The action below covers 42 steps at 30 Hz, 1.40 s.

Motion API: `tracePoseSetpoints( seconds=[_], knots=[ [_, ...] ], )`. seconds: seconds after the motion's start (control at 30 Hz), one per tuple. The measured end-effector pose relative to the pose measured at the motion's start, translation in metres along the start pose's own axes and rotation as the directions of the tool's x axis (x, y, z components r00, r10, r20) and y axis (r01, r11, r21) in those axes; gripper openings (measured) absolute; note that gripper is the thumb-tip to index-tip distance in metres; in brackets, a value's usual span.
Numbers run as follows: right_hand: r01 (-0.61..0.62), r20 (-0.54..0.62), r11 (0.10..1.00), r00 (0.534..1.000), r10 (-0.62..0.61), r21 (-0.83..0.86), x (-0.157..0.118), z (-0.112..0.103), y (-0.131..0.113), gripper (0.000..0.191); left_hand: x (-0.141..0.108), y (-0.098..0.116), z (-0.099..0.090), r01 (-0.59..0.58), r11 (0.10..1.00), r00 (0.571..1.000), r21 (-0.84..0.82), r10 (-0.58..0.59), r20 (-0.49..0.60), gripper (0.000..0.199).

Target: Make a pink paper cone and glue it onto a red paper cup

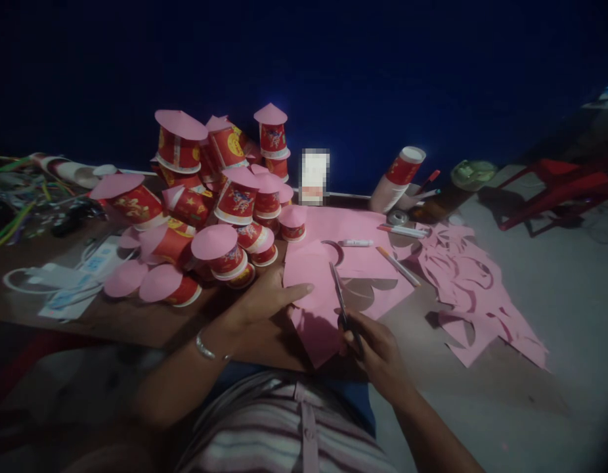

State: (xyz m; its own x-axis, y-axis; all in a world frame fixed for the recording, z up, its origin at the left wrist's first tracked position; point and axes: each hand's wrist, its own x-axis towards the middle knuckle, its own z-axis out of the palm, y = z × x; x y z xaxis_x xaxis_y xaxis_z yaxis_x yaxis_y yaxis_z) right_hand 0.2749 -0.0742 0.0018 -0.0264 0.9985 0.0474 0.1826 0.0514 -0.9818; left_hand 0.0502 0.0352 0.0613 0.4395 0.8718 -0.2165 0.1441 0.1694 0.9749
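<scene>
My left hand (272, 292) grips the left edge of a pink paper sheet (314, 322), its thumb lying on top and its other fingers hidden underneath. In my right hand (375, 341) is a pair of scissors (340, 292), with the blades pointing away from me over the sheet. A curved cut-out opens in the paper to the right of the blades. Beneath and beyond it lie more pink sheets (353, 220), with a white marker (358, 243) and an orange pen (397, 266) on top.
Red paper cups with pink cone roofs (235, 197) are piled at left. Pink paper scraps (466, 269) hang over the table's right side. Stacked cups (405, 171) and a jar (454, 187) stand behind. A power strip (80, 279) lies left; a red stool (545, 190) is at right.
</scene>
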Motion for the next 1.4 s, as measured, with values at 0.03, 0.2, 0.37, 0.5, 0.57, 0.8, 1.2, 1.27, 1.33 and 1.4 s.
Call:
tracePoseSetpoints(
  seconds=[0.03,0.2,0.37,0.5,0.57,0.8,1.2,1.27,1.33,1.4],
  knots=[
    [-0.003,-0.002,1.0,1.0,0.003,0.002,0.0,0.0,0.001,0.035,0.0,-0.001,-0.001,0.011,1.0,1.0,0.006,-0.011,0.002,0.027],
    [-0.008,-0.018,1.0,1.0,0.008,0.0,0.0,-0.001,0.001,0.034,0.001,-0.005,-0.003,0.023,0.999,0.999,0.033,-0.024,0.03,0.032],
    [0.012,-0.021,1.0,1.0,-0.012,-0.004,0.0,0.0,-0.002,0.029,0.0,0.0,0.0,0.051,0.998,0.999,-0.023,-0.051,0.012,0.034],
    [-0.001,-0.014,0.999,1.0,0.001,0.044,-0.002,0.001,-0.002,0.027,0.001,0.0,0.002,0.043,0.998,0.999,-0.055,-0.042,0.018,0.036],
    [0.003,-0.024,0.999,1.0,-0.002,0.046,-0.003,0.001,-0.001,0.026,0.002,-0.003,0.002,0.03,0.997,1.0,-0.076,-0.03,0.009,0.036],
    [0.023,-0.055,0.999,0.998,-0.021,0.035,-0.003,0.002,-0.005,0.024,0.007,-0.015,0.004,0.004,0.988,0.994,-0.154,-0.02,-0.104,0.041],
    [-0.003,-0.043,1.0,0.999,0.003,-0.01,-0.003,0.002,-0.001,0.032,0.01,-0.013,0.006,-0.038,0.973,0.989,-0.227,0.004,-0.148,0.043],
    [-0.002,-0.039,1.0,0.999,0.002,0.014,-0.004,0.003,-0.001,0.034,0.009,-0.011,0.006,-0.044,0.971,0.988,-0.233,0.009,-0.152,0.044],
    [-0.008,-0.029,1.0,1.0,0.009,0.03,-0.004,0.004,-0.001,0.036,0.008,-0.01,0.006,-0.055,0.975,0.987,-0.215,0.021,-0.16,0.044],
    [-0.014,-0.025,0.999,1.0,0.015,0.036,-0.005,0.004,-0.001,0.037,0.007,-0.01,0.005,-0.067,0.985,0.986,-0.161,0.041,-0.163,0.042]
  ],
)
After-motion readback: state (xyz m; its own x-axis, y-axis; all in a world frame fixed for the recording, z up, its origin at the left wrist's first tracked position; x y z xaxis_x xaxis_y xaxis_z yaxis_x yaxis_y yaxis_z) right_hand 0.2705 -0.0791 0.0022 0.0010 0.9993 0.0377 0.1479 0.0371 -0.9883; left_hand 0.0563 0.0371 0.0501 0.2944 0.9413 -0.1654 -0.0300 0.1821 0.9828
